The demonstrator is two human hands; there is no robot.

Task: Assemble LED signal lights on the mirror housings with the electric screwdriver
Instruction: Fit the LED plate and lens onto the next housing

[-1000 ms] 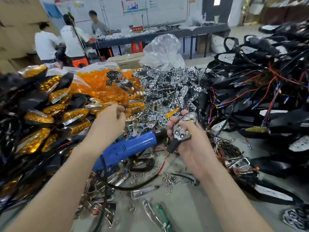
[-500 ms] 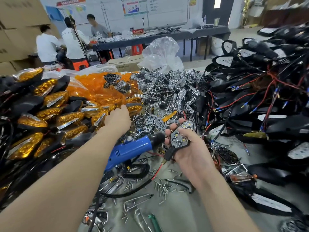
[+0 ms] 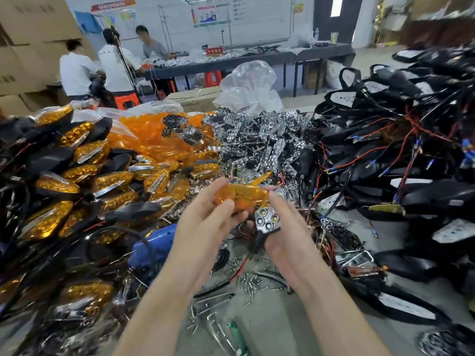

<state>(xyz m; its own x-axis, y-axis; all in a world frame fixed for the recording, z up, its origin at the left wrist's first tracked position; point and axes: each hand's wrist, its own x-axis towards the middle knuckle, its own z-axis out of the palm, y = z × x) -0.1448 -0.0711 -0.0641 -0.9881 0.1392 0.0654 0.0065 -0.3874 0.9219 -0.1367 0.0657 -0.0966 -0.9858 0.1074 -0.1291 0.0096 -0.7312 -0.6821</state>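
The left hand [image 3: 203,222], reaching into the far orange pile half a second ago, is now back at centre, its fingers [image 3: 223,209] curled round one amber lens [image 3: 241,196]. The right hand [image 3: 288,235] grips one LED unit [image 3: 267,222] just beneath that lens. One blue electric screwdriver [image 3: 151,242] lies untouched on the desk [image 3: 272,327], left of both hands.

head view, looking forward and down, close over cluttered bench [image 3: 270,319]
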